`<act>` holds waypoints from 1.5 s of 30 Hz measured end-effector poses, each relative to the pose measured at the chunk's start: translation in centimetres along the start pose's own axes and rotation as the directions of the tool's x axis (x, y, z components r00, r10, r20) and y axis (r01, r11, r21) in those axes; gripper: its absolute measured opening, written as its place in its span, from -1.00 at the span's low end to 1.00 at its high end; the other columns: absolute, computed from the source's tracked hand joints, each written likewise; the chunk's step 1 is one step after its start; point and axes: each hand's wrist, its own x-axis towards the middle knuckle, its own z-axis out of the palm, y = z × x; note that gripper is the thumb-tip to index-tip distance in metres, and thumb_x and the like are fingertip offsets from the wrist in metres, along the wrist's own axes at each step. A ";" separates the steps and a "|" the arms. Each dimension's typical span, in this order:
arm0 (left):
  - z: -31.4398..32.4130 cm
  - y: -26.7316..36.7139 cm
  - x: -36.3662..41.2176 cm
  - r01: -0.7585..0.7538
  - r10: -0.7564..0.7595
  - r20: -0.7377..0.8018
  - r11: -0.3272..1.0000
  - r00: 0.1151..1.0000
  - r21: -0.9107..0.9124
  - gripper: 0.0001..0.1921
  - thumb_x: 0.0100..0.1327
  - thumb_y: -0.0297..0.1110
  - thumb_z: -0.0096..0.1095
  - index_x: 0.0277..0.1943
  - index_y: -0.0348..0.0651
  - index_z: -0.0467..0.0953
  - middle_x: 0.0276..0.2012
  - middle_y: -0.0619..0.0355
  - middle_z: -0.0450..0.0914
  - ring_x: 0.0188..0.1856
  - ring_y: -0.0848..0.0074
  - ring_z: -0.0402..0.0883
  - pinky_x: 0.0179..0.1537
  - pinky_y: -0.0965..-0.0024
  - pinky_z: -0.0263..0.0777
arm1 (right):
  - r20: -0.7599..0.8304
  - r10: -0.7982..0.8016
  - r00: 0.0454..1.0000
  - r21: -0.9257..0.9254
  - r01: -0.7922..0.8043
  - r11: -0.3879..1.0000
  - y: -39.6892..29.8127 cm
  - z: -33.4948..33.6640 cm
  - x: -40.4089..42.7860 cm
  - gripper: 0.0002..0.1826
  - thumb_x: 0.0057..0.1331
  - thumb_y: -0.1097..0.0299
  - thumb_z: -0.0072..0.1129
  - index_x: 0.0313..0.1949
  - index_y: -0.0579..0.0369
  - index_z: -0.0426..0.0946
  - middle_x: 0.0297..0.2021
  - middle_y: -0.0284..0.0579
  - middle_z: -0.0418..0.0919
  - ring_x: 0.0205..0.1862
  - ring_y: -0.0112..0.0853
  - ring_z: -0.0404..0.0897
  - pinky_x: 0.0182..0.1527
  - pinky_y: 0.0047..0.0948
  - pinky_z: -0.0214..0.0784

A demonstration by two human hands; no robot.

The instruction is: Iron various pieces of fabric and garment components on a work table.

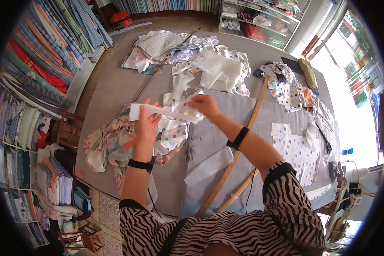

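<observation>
My left hand [146,123] holds a folded strip of white cloth [166,112] between thumb and fingers, its flat end [134,112] standing out past the thumb. Rightward from there the strip runs loose above polka-dot fabric [173,134]. Close over the strip's far part is my right hand [205,106], fingertips drawn together; blur hides whether they pinch any cloth. Another sheer white piece [180,84] lies just beyond. Crumpled floral fabric [110,144] is heaped to the left of my left wrist.
A long wooden ruler [252,120] crosses the table [107,83], with a shorter wooden stick [238,191] beside it. Black-handled scissors [324,138] lie at right near cut polka-dot pieces [296,155]. Another white strip [209,166] lies nearer me. A thin rod [153,71] leans over cloth piles.
</observation>
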 end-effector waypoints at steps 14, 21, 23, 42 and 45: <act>7.4 1.2 -5.9 -0.092 -0.086 0.380 0.900 0.921 0.426 -0.56 0.55 -0.15 0.00 0.33 -0.23 0.39 -0.06 -0.07 0.74 -0.19 0.52 0.71 -0.30 0.58 0.44 | -0.399 -0.319 0.859 -0.659 -0.027 0.751 -7.4 -14.0 -3.6 -0.38 0.32 0.08 0.38 0.21 0.30 0.53 -0.01 -0.10 0.69 0.03 -0.38 0.65 0.05 -0.41 0.47; 15.3 1.6 -15.3 -0.225 -0.221 0.672 0.830 0.707 0.510 -0.73 0.51 -0.41 0.04 0.18 -0.30 0.45 -0.03 0.11 0.67 -0.01 0.41 0.76 -0.21 0.48 0.51 | 0.177 -0.245 0.953 0.274 0.192 0.942 -18.1 -8.8 -17.1 -0.65 0.31 0.40 0.42 0.02 0.32 0.64 -0.16 -0.14 0.70 -0.13 -0.53 0.62 -0.05 -0.52 0.49; 17.5 2.3 -19.0 -0.230 -0.239 0.704 0.835 0.669 0.501 -0.77 0.50 -0.43 0.12 0.13 -0.31 0.48 -0.13 0.19 0.65 -0.06 0.45 0.75 -0.10 0.41 0.55 | 0.222 -0.262 0.939 0.308 0.188 0.933 -18.7 -9.9 -19.4 -0.71 0.30 0.41 0.43 -0.05 0.30 0.66 -0.21 -0.18 0.70 -0.18 -0.55 0.62 -0.11 -0.53 0.50; 32.6 -5.1 -41.4 -0.352 -0.018 0.594 0.791 0.804 0.500 -0.87 0.46 -0.33 0.23 -0.22 -0.15 0.61 -0.43 0.27 0.65 -0.55 0.79 0.38 -0.55 0.69 0.16 | 0.186 -0.523 0.832 -0.216 0.554 0.804 -16.9 -29.3 -54.9 -0.92 0.22 0.45 0.38 -0.34 0.15 0.67 -0.44 -0.26 0.59 -0.39 -0.47 0.51 -0.30 -0.43 0.35; 30.7 -6.8 -35.6 -0.195 0.028 0.318 0.838 0.948 0.509 -0.88 0.37 -0.36 0.30 -0.17 -0.23 0.61 -0.36 0.13 0.72 -0.50 0.69 0.56 -0.57 0.70 0.28 | 0.260 -0.309 0.915 -0.400 0.393 0.828 -8.4 -36.7 -62.4 -0.90 0.17 0.38 0.41 -0.40 0.13 0.69 -0.47 -0.20 0.61 -0.38 -0.40 0.57 -0.28 -0.38 0.40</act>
